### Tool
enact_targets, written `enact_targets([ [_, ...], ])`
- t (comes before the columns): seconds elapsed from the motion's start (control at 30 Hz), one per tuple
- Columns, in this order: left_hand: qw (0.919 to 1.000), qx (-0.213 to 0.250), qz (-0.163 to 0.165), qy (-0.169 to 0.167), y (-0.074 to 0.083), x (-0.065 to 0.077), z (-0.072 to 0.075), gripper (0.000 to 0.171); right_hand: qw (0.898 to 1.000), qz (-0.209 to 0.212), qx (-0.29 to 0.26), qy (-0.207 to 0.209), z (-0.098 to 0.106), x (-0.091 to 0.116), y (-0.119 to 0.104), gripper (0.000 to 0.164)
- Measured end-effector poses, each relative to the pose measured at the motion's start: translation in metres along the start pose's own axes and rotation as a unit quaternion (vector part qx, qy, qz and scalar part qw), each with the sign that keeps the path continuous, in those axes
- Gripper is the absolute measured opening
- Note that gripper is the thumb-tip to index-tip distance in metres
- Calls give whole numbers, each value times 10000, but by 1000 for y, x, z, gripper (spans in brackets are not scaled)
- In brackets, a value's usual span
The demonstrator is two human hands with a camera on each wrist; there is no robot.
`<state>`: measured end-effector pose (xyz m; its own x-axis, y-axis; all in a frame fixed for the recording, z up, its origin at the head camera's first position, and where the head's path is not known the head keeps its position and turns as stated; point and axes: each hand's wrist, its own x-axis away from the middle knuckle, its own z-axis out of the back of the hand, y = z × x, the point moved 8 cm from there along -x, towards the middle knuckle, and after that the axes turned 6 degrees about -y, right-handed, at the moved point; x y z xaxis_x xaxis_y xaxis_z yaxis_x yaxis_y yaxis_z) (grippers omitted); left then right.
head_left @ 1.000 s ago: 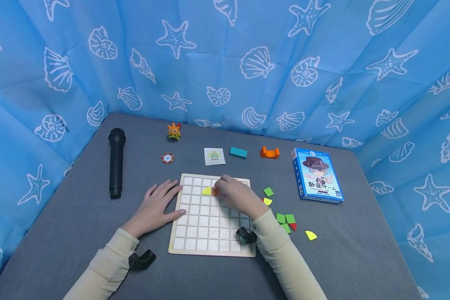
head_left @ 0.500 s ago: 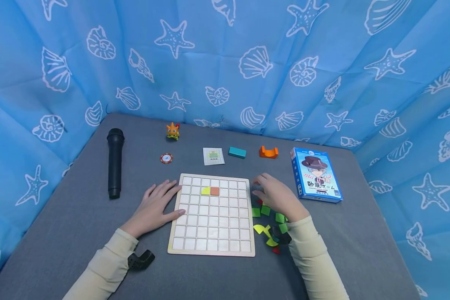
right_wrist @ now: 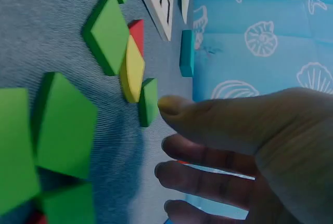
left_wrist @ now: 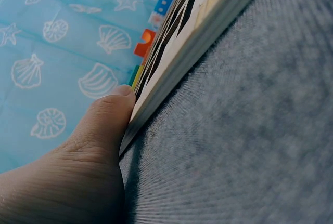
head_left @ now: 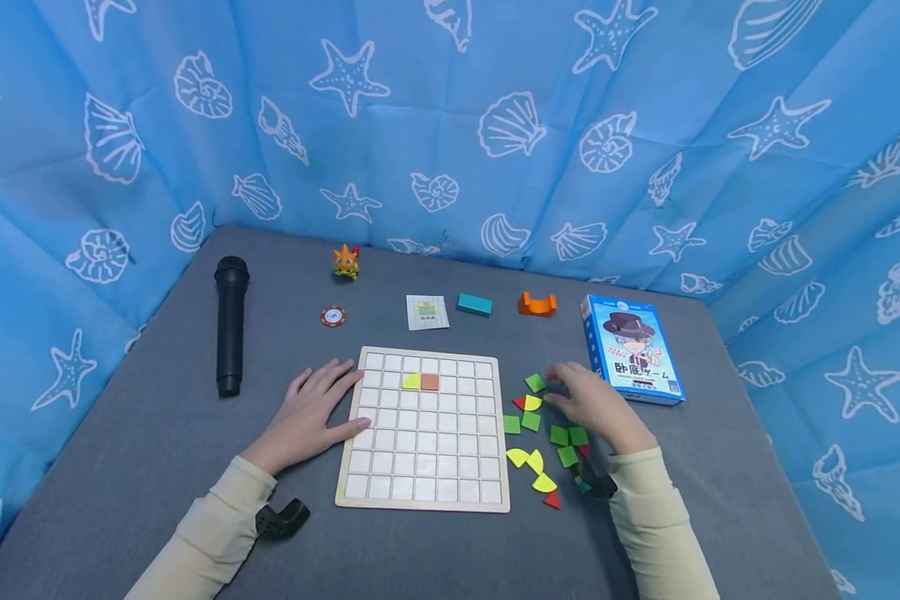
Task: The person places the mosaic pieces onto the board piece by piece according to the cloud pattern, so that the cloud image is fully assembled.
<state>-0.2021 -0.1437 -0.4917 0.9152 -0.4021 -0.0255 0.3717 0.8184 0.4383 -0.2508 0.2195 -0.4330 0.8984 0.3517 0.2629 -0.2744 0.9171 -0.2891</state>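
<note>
A white gridded board lies in the middle of the table, with a yellow quarter-circle tile and an orange square tile side by side near its top. My left hand rests along the board's left edge, fingers spread; in the left wrist view its thumb touches the edge. Beyond the right edge, my right hand hovers with loosely bent fingers, holding nothing. Nearest its fingertips is a green square tile; a yellow quarter-circle tile and a red triangle tile lie beside that.
Several more green, yellow and red tiles lie right of the board. Behind it are a pattern card, a teal block, an orange arch block, a poker chip and a small figure. A microphone and a blue box flank them.
My right hand has let go of the orange square tile on the board and moved right, over to the loose tiles. My left hand has stayed at the board's edge.
</note>
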Motion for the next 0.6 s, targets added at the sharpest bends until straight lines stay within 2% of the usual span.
enact_targets([
  [0.23, 10000, 10, -15, 2, 0, 0, 0, 79, 9989, 316, -142, -320, -15, -2, -9, 24],
  [0.6, 9999, -53, 114, -82, -3, -1, -3, 81, 9978, 375, -235, -498, -20, -4, -15, 22],
])
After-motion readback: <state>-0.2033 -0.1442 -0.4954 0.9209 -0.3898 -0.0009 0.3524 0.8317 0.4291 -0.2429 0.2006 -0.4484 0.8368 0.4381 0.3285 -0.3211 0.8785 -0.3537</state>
